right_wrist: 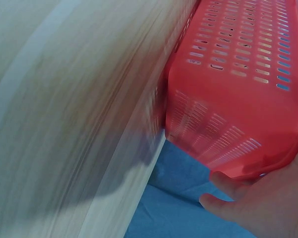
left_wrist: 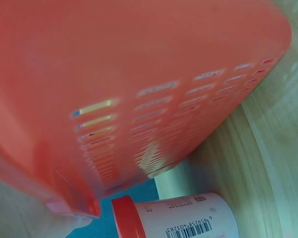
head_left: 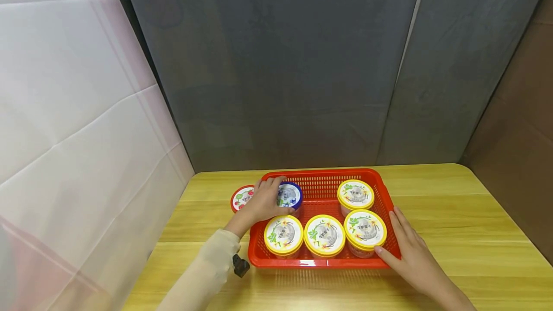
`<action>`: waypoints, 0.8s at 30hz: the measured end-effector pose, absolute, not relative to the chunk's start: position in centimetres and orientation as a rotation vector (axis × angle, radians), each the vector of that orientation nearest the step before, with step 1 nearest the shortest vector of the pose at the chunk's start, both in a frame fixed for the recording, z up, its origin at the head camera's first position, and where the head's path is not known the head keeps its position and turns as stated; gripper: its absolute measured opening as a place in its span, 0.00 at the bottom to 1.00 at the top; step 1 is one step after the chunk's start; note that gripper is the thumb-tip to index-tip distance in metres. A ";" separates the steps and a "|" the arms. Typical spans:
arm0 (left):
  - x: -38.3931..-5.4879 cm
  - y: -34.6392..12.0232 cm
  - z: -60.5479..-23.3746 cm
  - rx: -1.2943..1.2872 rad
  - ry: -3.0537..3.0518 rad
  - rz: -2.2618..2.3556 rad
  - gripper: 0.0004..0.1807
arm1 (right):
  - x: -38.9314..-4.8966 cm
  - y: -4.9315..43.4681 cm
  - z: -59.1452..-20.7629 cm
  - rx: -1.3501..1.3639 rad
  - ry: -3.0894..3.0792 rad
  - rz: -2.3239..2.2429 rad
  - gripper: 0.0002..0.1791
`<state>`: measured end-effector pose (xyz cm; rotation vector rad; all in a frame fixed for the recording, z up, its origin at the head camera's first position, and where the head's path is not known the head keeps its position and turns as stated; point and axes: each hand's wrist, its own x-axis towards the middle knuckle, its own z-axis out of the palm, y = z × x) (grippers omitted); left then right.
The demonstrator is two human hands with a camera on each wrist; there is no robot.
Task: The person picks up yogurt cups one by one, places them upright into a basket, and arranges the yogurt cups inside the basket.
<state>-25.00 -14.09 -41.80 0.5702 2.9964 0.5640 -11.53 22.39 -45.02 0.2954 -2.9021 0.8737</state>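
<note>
A red plastic basket sits on the table with several yellow-lidded tubs and one blue-lidded tub in it. My left hand reaches over the basket's left side and holds the blue-lidded tub, thumb at its front and fingers at its back. Outside the basket, beyond that hand, stands a red-lidded tub, partly covered; its barcoded white side shows in the left wrist view. At the right end, my right hand grips the basket rim, thumb on top and fingers along the outside.
The wood-grain table extends to both sides of the basket. A grey panel stands behind it, a white sheet hangs at left, and a brown panel stands at right. A small black object is at the left wrist.
</note>
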 end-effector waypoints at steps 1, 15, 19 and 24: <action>-25.0 -14.1 -41.8 0.569 2.995 0.565 0.53 | -11.5 22.4 -45.0 0.296 -2.902 0.873 0.55; -25.0 -14.3 -41.9 0.575 2.982 0.587 0.53 | -11.5 22.4 -45.0 0.304 -2.892 0.873 0.55; -25.0 -14.4 -41.8 0.582 2.986 0.585 0.53 | -11.5 22.4 -44.9 0.300 -2.895 0.876 0.55; -25.0 -14.6 -41.6 0.570 3.000 0.610 0.52 | -11.6 22.4 -44.9 0.295 -2.902 0.876 0.55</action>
